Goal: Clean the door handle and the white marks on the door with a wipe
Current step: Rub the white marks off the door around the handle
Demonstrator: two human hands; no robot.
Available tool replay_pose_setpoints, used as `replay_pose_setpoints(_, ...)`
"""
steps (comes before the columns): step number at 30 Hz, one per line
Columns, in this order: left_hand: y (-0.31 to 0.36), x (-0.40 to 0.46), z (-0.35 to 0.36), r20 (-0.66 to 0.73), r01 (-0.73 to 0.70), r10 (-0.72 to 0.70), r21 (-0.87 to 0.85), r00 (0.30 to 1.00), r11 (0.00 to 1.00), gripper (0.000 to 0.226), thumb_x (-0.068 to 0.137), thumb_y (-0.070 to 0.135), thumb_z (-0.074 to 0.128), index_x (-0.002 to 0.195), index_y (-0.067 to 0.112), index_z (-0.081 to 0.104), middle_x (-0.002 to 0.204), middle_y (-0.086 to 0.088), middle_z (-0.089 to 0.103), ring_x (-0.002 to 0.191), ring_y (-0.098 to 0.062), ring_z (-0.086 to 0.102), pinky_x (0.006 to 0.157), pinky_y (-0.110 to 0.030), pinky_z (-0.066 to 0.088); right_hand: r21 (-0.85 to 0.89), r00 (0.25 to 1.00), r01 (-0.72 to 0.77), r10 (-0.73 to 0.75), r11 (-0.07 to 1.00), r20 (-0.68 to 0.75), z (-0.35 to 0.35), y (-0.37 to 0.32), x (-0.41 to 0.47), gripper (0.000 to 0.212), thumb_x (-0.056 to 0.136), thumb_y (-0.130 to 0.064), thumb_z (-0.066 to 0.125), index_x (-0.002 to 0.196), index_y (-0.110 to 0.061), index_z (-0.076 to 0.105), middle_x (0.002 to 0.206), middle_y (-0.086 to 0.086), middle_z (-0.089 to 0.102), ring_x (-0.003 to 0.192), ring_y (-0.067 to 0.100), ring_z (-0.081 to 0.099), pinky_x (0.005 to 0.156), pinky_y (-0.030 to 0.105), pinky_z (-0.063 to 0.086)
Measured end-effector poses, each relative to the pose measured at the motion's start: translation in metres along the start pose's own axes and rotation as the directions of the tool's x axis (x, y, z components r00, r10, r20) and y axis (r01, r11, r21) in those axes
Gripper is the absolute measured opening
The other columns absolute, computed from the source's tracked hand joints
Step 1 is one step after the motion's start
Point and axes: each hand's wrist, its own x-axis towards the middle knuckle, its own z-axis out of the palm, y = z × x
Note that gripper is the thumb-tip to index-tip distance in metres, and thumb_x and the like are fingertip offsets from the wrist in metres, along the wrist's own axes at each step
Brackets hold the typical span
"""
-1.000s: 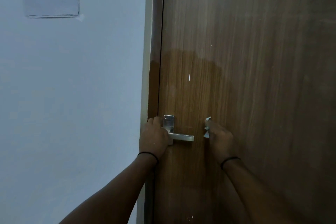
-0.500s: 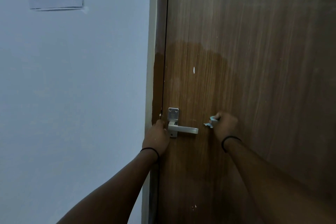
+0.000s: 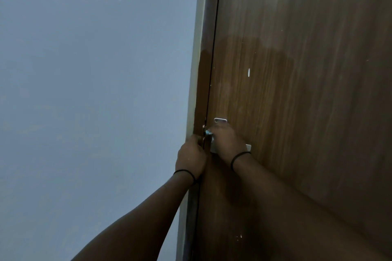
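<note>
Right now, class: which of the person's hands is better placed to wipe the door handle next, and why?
The right hand: it holds the wipe and already lies over the door handle. The left hand grips the door edge and holds no wipe.

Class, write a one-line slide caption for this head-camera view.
Right hand presses a wipe over the door handle; left hand grips the door edge.

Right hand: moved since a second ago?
Yes. The right hand went left along the door, from beyond the lever's free end onto the door handle.
</note>
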Motion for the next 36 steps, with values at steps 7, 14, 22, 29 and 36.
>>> replay_pose_setpoints(7,0.003,0.000,0.007,-0.042,0.021,-0.022,-0.033,0.999,0.999,0.020,0.097,0.013,0.047,0.112,0.015,0.060,0.102,-0.004,0.068,0.082,-0.013,0.057,0.073,-0.024,0.044,0.033,0.985,0.168,-0.169,0.985,0.046,-0.016,0.017,-0.032,0.038,0.091,-0.002,0.057,0.126,-0.014,0.063,0.133,0.006,0.061,0.124,0.022,0.054,0.108,0.035,0.040)
replay_pose_setpoints(14,0.000,-0.006,-0.001,-0.025,0.020,-0.020,-0.012,0.999,1.000,0.020,0.097,0.013,0.046,0.112,0.015,0.059,0.103,-0.005,0.068,0.083,-0.013,0.058,0.074,-0.024,0.046,-0.007,0.981,0.192,-0.192,0.981,0.029,-0.059,0.054,-0.063,0.031,0.089,-0.002,0.064,0.118,-0.012,0.068,0.121,0.009,0.068,0.113,0.025,0.064,0.096,0.039,0.051)
replay_pose_setpoints(22,0.011,-0.002,-0.003,-0.014,0.023,-0.023,-0.005,1.000,1.000,0.019,0.096,0.014,0.049,0.111,0.014,0.060,0.099,-0.004,0.067,0.081,-0.014,0.057,0.066,-0.019,0.041,-0.174,0.929,0.318,-0.343,0.932,-0.139,-0.052,0.026,-0.072,0.040,0.074,0.006,0.077,0.112,-0.004,0.070,0.117,0.018,0.069,0.108,0.033,0.067,0.092,0.047,0.053)
replay_pose_setpoints(29,0.009,-0.001,-0.012,-0.007,0.003,-0.003,0.016,1.000,1.000,0.021,0.095,0.014,0.050,0.114,0.015,0.059,0.103,-0.005,0.068,0.083,-0.016,0.061,0.073,-0.026,0.051,-0.409,0.889,0.436,-0.456,0.801,0.055,-0.017,0.013,-0.062,0.045,0.088,-0.005,0.062,0.132,-0.010,0.058,0.147,0.011,0.048,0.137,0.029,0.043,0.115,0.042,0.028)
replay_pose_setpoints(36,0.000,-0.004,-0.012,0.003,0.010,-0.010,0.037,1.000,0.999,0.020,0.096,0.014,0.047,0.111,0.018,0.059,0.094,-0.001,0.066,0.078,-0.016,0.062,0.070,-0.029,0.056,-0.369,0.893,0.357,-0.429,0.858,-0.134,-0.041,0.067,-0.099,0.052,0.066,0.011,0.080,0.114,-0.006,0.071,0.128,0.015,0.063,0.116,0.032,0.063,0.101,0.046,0.040)
